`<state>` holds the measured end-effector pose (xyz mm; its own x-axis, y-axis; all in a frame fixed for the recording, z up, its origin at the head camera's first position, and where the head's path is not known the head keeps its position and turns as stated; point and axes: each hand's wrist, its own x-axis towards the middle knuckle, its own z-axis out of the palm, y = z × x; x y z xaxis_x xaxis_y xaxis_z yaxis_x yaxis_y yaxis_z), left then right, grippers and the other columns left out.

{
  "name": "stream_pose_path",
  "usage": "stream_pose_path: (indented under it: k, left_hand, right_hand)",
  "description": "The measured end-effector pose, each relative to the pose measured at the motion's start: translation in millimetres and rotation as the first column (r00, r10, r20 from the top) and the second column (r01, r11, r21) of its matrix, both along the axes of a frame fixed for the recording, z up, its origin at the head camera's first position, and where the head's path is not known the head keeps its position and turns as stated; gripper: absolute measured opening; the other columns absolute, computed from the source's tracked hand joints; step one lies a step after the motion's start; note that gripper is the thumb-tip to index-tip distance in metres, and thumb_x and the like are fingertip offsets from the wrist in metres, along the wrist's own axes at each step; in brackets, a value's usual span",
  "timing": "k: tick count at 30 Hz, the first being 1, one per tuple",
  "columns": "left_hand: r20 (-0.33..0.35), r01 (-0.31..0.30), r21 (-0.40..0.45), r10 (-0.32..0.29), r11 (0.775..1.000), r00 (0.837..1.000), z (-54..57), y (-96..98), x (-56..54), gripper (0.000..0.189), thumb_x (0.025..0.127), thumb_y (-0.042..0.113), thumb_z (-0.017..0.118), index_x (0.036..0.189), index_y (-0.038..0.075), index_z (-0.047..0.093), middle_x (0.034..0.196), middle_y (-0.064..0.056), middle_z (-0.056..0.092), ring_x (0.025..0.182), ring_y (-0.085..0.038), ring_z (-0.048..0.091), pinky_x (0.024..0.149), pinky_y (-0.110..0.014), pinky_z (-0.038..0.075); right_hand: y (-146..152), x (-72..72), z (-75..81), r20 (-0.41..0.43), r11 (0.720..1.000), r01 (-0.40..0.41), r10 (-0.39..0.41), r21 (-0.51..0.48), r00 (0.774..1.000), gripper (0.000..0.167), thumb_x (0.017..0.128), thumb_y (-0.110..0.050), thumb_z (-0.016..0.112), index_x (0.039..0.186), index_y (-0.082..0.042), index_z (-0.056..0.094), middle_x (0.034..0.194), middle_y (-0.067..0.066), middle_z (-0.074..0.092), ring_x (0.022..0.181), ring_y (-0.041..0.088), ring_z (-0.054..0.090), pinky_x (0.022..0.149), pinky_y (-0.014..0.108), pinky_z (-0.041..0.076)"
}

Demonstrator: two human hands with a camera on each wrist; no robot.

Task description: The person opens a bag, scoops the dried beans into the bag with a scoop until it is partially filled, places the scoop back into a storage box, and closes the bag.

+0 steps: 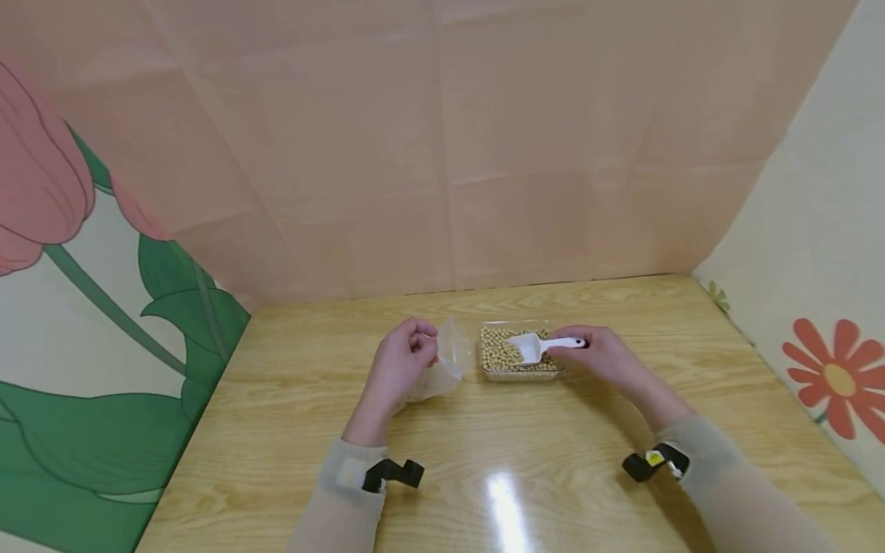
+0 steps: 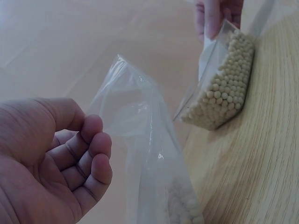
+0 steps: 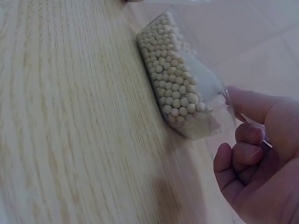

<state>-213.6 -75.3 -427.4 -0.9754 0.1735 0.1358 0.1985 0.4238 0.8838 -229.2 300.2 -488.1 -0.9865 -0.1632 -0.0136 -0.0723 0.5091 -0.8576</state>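
Here, the scoop (image 1: 531, 349) overhangs the box (image 1: 520, 376) rim, with open tabletop (image 1: 553, 453) in front.

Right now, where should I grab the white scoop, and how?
I'd pinch the white scoop by its handle, coming from the right, as the right hand does. The handle sticks out over the clear box's right side, while the wide end points left among the round beans, so fingers should stay out of them.

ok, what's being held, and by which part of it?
Left grip: clear plastic bag, pinched near its upper edge. Right grip: white scoop, held by its handle.
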Motion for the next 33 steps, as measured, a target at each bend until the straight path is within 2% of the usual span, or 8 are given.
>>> stream_pose_path:
  k: [8,14,22,27,33]
  left_hand:
    - [-0.003,0.002,0.004,-0.002,1.000,1.000,-0.5,-0.2,-0.2,0.017,0.103,0.005,0.064,0.119,0.005,0.072,0.080,-0.001,0.071,0.081,-0.018,0.072,0.078,-0.039,0.059]
    - [-0.002,0.000,-0.003,0.000,1.000,1.000,-1.6,-0.3,-0.2,0.018,0.103,0.005,0.064,0.118,0.005,0.072,0.080,-0.001,0.071,0.080,-0.019,0.072,0.077,-0.038,0.058]
    - [0.001,-0.001,0.001,0.001,1.000,1.000,-2.6,0.2,-1.2,0.018,0.103,0.006,0.064,0.119,0.006,0.072,0.081,-0.001,0.072,0.080,-0.019,0.072,0.074,-0.036,0.057]
    - [-0.006,0.002,0.009,-0.002,1.000,1.000,-2.5,0.5,-0.7,0.019,0.102,0.005,0.064,0.118,0.005,0.072,0.080,-0.001,0.071,0.079,-0.019,0.071,0.075,-0.038,0.057]
    - [-0.009,0.006,0.008,-0.006,1.000,1.000,-2.8,0.5,-0.5,0.018,0.103,0.005,0.064,0.119,0.005,0.072,0.080,-0.002,0.071,0.079,-0.019,0.071,0.074,-0.037,0.057]
  right_hand:
    - [-10,-2.2,-4.6,0.025,1.000,0.008,-0.007,-0.027,1.000,0.050,0.098,-0.039,0.086,0.136,-0.008,0.078,0.135,0.014,0.073,0.104,0.019,0.066,0.087,0.029,0.053]
    - [-14,-4.4,-9.0,0.077,0.997,0.032,-0.026,-0.075,0.997,0.053,0.097,-0.042,0.086,0.137,-0.009,0.078,0.142,0.014,0.071,0.113,0.021,0.064,0.095,0.031,0.050]
    - [-14,-5.8,-13.6,0.118,0.990,0.055,-0.039,-0.131,0.992,0.053,0.096,-0.045,0.086,0.136,-0.010,0.078,0.145,0.011,0.069,0.121,0.021,0.062,0.102,0.031,0.045]
    - [-14,-5.9,-14.7,0.138,0.986,0.061,-0.039,-0.154,0.990,0.055,0.096,-0.046,0.086,0.137,-0.010,0.078,0.143,0.010,0.070,0.120,0.021,0.061,0.101,0.032,0.045]
    - [-13,-5.4,-17.2,0.151,0.978,0.069,-0.039,-0.197,0.988,0.055,0.098,-0.042,0.085,0.139,-0.007,0.075,0.135,0.005,0.074,0.117,0.015,0.063,0.095,0.026,0.049]
